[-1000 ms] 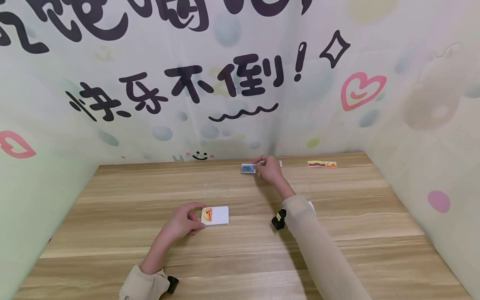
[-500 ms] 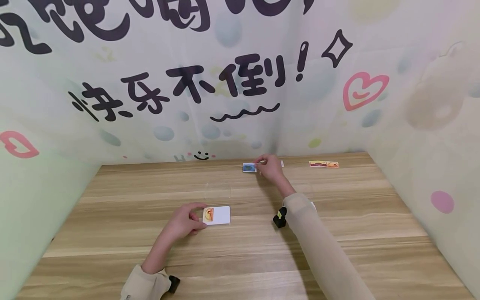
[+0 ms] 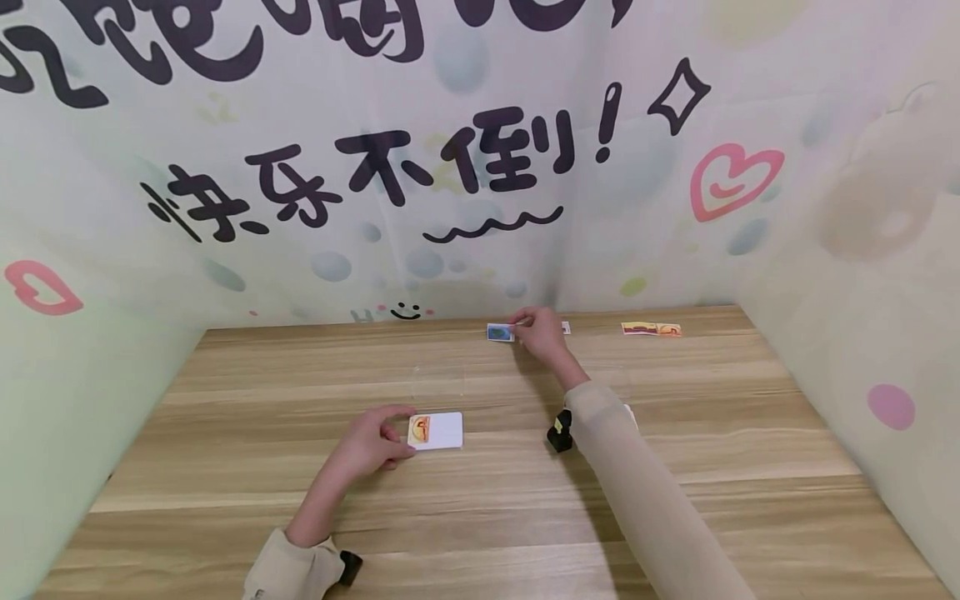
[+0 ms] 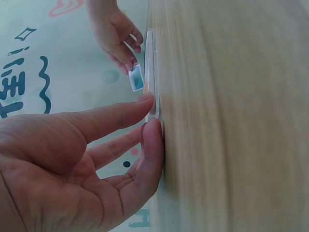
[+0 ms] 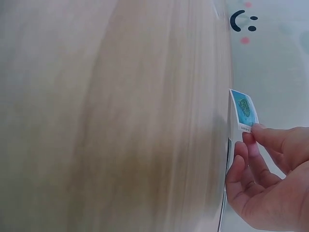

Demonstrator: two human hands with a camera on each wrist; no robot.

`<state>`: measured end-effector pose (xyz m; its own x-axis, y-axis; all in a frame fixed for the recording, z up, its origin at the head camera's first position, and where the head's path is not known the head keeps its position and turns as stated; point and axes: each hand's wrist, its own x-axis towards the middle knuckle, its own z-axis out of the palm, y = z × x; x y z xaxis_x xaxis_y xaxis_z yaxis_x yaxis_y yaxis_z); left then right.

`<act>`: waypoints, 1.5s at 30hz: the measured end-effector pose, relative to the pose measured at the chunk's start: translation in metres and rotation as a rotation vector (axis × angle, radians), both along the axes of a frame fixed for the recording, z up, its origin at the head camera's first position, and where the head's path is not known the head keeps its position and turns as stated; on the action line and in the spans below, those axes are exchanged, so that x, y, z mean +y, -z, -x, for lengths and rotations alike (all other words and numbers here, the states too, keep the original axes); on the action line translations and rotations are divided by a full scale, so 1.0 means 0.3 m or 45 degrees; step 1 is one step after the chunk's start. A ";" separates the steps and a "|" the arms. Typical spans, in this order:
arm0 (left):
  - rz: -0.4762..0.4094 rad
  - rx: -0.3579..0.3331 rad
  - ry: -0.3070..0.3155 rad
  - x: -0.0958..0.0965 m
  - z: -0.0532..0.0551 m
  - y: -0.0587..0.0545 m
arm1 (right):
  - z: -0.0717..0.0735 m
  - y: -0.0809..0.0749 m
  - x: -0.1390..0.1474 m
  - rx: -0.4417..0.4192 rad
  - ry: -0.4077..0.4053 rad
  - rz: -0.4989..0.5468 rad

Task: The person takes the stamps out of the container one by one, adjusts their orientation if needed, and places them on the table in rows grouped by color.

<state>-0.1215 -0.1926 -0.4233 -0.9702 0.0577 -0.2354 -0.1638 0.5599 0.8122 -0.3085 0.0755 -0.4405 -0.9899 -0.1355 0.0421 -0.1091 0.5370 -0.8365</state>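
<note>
My left hand (image 3: 371,442) holds a flat white card stack (image 3: 444,431) by its left end on the table, thumb at the near edge and a finger at the far edge. An orange picture marks the stack's left part. In the left wrist view, the stack (image 4: 149,65) appears edge-on between thumb and finger. Far back near the wall, my right hand (image 3: 543,335) pinches a small picture card (image 5: 245,110), blue with a green shape and a white border, by one end. Behind that hand, another white-edged card (image 3: 566,328) is mostly hidden.
At the back right lies a strip (image 3: 651,329) with yellow, maroon and orange pictures. A faint transparent sheet (image 3: 438,382) lies beyond the card stack. Something white (image 3: 631,412) shows from behind the right sleeve (image 3: 600,404). A printed cloth wall (image 3: 480,250) stands along the table's back edge.
The head view has turned very slightly, so the scene sits a little farther right. Both hands keep their grips and nearly the same places.
</note>
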 end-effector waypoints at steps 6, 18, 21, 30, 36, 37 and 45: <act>-0.002 0.001 0.012 -0.001 -0.002 -0.002 | 0.005 0.000 -0.010 0.002 0.011 -0.021; -0.004 0.021 0.033 -0.003 0.001 -0.002 | 0.020 0.009 -0.017 -0.010 0.039 -0.059; 0.003 0.018 0.022 -0.002 0.000 0.000 | 0.024 0.013 -0.019 -0.009 0.044 -0.061; 0.019 0.011 0.010 0.001 -0.002 0.000 | 0.036 0.023 -0.022 -0.007 0.058 -0.065; 0.011 0.012 0.009 0.000 -0.001 0.001 | 0.044 0.028 -0.021 -0.023 0.055 -0.079; 0.010 0.012 0.008 0.000 -0.001 0.001 | 0.045 0.029 -0.021 -0.023 0.055 -0.083; 0.013 0.014 0.006 0.002 -0.003 0.000 | 0.054 0.030 -0.023 -0.009 0.051 -0.113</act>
